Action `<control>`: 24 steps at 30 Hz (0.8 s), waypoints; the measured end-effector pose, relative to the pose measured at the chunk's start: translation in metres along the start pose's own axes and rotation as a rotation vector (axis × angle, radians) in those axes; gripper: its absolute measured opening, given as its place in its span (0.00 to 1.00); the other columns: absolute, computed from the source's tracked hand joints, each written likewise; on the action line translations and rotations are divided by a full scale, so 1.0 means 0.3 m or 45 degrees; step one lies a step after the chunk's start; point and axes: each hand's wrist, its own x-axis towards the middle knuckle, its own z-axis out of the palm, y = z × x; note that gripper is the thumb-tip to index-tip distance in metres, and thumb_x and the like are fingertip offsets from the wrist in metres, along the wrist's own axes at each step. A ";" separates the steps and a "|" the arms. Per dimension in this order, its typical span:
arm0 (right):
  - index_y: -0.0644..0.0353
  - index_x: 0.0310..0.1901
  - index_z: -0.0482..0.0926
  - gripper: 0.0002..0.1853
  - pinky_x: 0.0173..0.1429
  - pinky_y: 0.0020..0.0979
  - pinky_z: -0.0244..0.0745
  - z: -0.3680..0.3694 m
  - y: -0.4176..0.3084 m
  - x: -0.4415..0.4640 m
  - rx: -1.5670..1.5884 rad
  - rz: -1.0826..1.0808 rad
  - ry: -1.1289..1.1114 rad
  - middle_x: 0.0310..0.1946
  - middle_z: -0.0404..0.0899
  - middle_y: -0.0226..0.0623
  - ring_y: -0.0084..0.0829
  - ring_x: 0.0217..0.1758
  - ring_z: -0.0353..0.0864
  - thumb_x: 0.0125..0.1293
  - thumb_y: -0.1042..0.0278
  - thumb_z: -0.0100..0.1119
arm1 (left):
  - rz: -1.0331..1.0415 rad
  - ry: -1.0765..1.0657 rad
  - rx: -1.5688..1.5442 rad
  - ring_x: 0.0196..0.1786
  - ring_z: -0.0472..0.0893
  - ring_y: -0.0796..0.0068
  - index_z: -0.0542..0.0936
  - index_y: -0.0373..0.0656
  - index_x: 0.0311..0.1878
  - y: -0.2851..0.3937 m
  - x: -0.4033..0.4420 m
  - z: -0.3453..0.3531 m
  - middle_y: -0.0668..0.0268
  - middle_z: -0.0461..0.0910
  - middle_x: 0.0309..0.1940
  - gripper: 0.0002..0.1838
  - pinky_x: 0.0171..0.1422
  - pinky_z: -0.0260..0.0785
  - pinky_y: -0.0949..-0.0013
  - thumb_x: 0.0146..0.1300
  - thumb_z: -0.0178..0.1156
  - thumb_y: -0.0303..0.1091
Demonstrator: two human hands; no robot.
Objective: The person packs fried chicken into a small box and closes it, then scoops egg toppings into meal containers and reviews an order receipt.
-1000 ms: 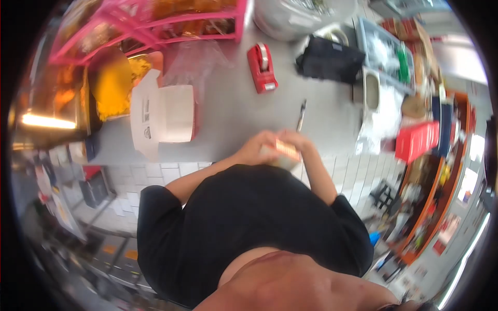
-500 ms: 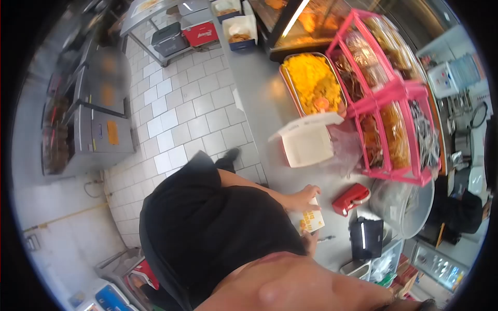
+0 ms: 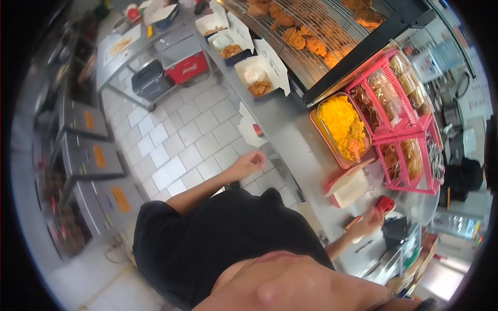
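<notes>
Around four o'clock, on the counter, the small box lies at the right hand, whose grip I cannot tell. No longer together on it as half a second ago, the hands are well apart: the left hand, loosely curled, hangs mid-view.

Left hand: raised ahead of the torso, fingers loosely curled. Left forearm trails back from it to a bent elbow, out to the side. Right hand: well apart from the left, extended out past the torso's right flank, fingers pointing away; grip unclear. Right forearm lies directly behind its hand, partly visible.
</notes>
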 end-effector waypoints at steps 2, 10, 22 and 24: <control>0.64 0.42 0.76 0.10 0.53 0.32 0.68 0.184 -0.303 -0.021 0.347 0.326 -0.628 0.43 0.76 0.39 0.34 0.48 0.74 0.59 0.71 0.58 | 0.131 0.083 -0.107 0.47 0.73 0.78 0.70 0.41 0.50 0.012 0.108 -0.174 0.69 0.75 0.42 0.17 0.48 0.67 0.71 0.61 0.59 0.36; 0.60 0.59 0.66 0.28 0.42 0.31 0.74 1.043 -0.540 -0.472 0.772 0.650 -1.624 0.36 0.81 0.41 0.29 0.36 0.81 0.65 0.49 0.53 | 0.512 0.953 0.656 0.54 0.72 0.63 0.70 0.37 0.54 -0.131 0.672 -0.661 0.54 0.73 0.49 0.24 0.57 0.65 0.63 0.58 0.61 0.40; 0.68 0.36 0.77 0.21 0.30 0.36 0.75 1.454 -0.628 -0.368 0.505 1.167 -1.287 0.26 0.80 0.46 0.36 0.27 0.82 0.63 0.54 0.47 | 0.624 0.075 0.275 0.50 0.74 0.75 0.71 0.42 0.55 0.756 0.855 -1.293 0.66 0.77 0.46 0.19 0.53 0.67 0.72 0.62 0.57 0.34; 0.69 0.34 0.78 0.20 0.34 0.40 0.75 1.464 -0.605 -0.399 0.357 0.970 -1.229 0.26 0.80 0.51 0.42 0.29 0.82 0.62 0.56 0.46 | 0.737 0.259 -0.074 0.50 0.73 0.78 0.70 0.42 0.54 0.921 0.928 -1.341 0.68 0.75 0.48 0.17 0.52 0.66 0.73 0.62 0.58 0.33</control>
